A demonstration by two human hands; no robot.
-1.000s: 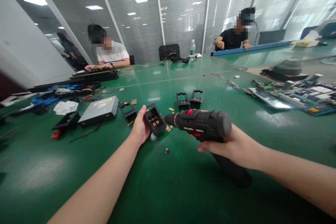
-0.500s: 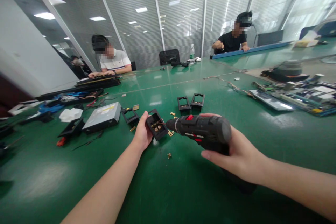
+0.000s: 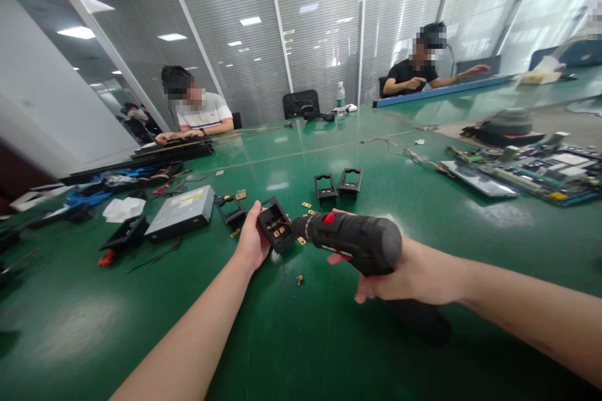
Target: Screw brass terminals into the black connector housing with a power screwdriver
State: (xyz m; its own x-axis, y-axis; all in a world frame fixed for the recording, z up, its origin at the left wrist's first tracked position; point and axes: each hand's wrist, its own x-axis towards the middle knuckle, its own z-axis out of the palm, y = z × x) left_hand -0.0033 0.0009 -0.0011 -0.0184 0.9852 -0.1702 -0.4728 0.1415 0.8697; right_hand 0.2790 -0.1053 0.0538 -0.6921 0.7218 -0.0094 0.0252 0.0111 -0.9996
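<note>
My left hand (image 3: 254, 239) grips the left side of a black plastic housing (image 3: 270, 210), tilted above the table, with brass terminals (image 3: 279, 232) inside it. Wrapped around the handle of a black and red power drill (image 3: 352, 238) is my right hand (image 3: 399, 279). The drill points left, and its bit reaches into the housing; where the tip touches is too small to make out. Small brass screws (image 3: 300, 280) lie on the green table (image 3: 301, 338) below. Brass plates (image 3: 306, 205) lie behind the drill's chuck.
Two black frames (image 3: 325, 188) stand beyond the drill, and another frame (image 3: 230, 210) lies left of my hand. A silver disc drive (image 3: 181, 213) sits further left. Circuit boards (image 3: 555, 169) cover the right side. Two people (image 3: 200, 106) work across the table.
My right hand has shifted its hold on the drill, with the wrist turned and the fingers lower. The drill stays at the housing. Across the table, the person in black has stretched out an arm.
</note>
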